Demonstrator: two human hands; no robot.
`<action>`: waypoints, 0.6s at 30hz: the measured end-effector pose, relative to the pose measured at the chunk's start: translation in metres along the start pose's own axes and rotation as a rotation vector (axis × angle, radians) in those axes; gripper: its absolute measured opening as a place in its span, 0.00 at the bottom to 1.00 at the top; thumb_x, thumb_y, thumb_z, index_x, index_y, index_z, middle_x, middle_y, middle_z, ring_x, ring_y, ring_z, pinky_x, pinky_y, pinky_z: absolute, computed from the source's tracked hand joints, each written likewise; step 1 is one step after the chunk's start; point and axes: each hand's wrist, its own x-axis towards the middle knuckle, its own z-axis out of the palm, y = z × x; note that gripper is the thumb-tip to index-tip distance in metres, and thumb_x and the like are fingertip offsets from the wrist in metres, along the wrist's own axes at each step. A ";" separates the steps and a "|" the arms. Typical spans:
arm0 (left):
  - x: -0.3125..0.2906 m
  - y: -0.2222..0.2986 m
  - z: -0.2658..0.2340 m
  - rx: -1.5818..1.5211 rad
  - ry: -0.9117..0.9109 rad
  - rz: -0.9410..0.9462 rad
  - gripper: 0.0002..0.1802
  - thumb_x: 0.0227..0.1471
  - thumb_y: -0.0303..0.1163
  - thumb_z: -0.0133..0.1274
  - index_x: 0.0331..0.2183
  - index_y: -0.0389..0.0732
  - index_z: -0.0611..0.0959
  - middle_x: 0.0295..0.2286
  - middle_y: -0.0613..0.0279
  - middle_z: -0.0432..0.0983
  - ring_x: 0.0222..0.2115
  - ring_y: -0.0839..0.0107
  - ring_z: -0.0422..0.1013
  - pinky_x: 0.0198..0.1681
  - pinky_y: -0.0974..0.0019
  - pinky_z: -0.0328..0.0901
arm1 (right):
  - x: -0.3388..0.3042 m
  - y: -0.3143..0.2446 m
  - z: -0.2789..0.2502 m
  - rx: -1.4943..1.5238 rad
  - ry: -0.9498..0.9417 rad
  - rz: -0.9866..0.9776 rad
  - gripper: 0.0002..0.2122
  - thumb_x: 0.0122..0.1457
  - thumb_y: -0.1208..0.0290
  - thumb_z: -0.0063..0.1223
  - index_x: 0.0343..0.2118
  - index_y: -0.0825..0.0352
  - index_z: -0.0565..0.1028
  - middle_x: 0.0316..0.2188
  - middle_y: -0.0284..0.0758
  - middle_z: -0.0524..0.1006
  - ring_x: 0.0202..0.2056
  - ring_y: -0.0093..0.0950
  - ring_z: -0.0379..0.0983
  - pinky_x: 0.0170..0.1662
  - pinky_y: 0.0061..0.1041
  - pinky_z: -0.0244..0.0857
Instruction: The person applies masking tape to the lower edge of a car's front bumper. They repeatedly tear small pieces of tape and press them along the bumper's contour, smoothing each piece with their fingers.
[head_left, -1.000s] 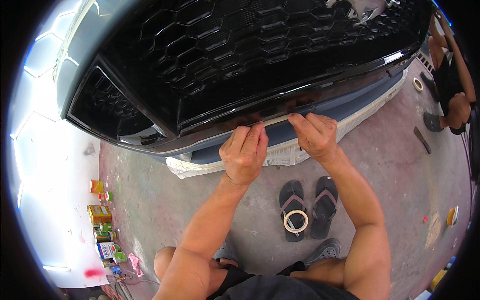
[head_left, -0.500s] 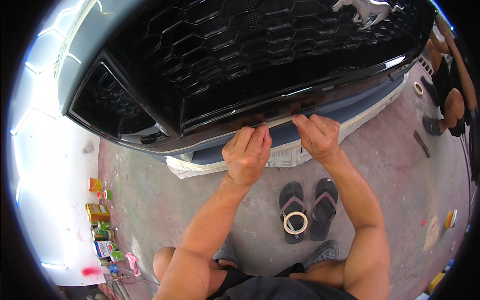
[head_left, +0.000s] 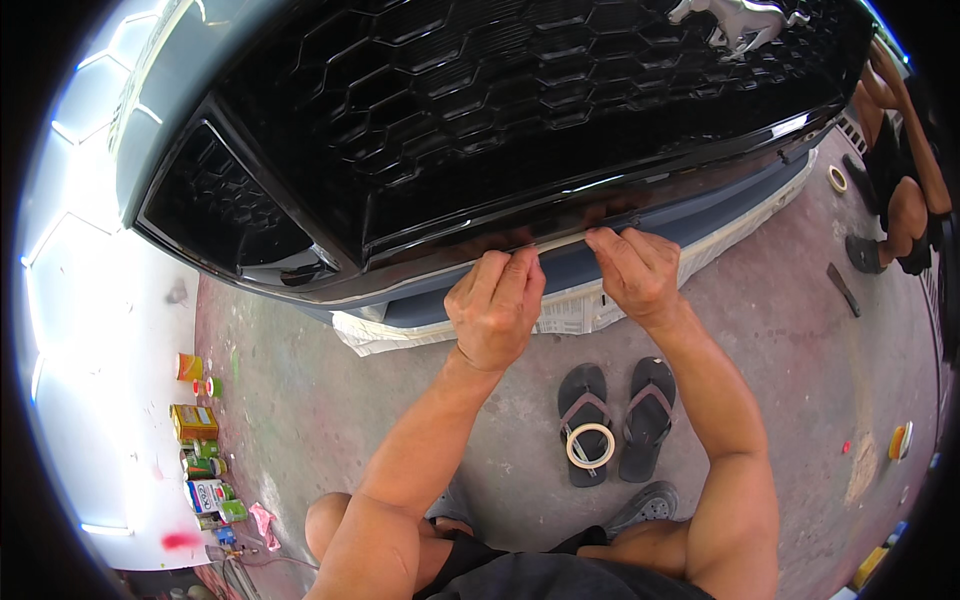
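Note:
A strip of cream masking tape runs between my two hands along the lower edge of a glossy black car grille. My left hand is closed, thumb and fingers pinching at the strip's left part. A short span to the right, my right hand is closed too, its fingertips pinching the strip against the edge. Below the grille lies the blue-grey lower bumper, whose underside is covered with taped-on newspaper. The tape under my fingertips is hidden.
Black flip-flops lie on the concrete floor, with a masking tape roll on one. Several paint cans line the left wall. At the right are another tape roll, a scraper-like tool and another person crouching.
Almost nothing differs. Both hands keep their pinch at the same spots along the grille edge, and the view has shifted very slightly.

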 end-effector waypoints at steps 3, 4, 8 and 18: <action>0.000 -0.001 0.000 0.000 0.007 -0.003 0.12 0.49 0.16 0.71 0.38 0.36 0.92 0.28 0.60 0.79 0.23 0.64 0.78 0.26 0.62 0.71 | 0.001 0.000 0.000 0.003 0.005 -0.009 0.14 0.51 0.83 0.72 0.41 0.66 0.84 0.20 0.30 0.72 0.19 0.29 0.73 0.23 0.29 0.68; -0.001 -0.001 0.001 -0.002 0.008 -0.003 0.12 0.49 0.16 0.71 0.38 0.36 0.92 0.29 0.60 0.79 0.23 0.64 0.78 0.26 0.62 0.71 | 0.002 0.000 0.000 0.002 0.011 -0.015 0.14 0.51 0.83 0.72 0.41 0.66 0.84 0.20 0.30 0.73 0.19 0.29 0.73 0.23 0.29 0.68; -0.001 0.000 0.001 -0.007 0.005 -0.022 0.12 0.49 0.17 0.71 0.38 0.36 0.92 0.29 0.60 0.79 0.23 0.63 0.78 0.26 0.63 0.72 | 0.001 0.000 0.002 0.008 0.028 -0.024 0.12 0.52 0.81 0.72 0.40 0.67 0.84 0.21 0.30 0.74 0.19 0.28 0.74 0.23 0.28 0.68; 0.001 -0.001 0.002 -0.019 0.036 0.005 0.11 0.48 0.19 0.72 0.36 0.37 0.91 0.27 0.62 0.78 0.23 0.63 0.77 0.26 0.63 0.71 | 0.005 -0.002 0.000 0.036 0.015 -0.033 0.10 0.54 0.83 0.72 0.39 0.71 0.84 0.25 0.35 0.82 0.19 0.31 0.76 0.23 0.29 0.69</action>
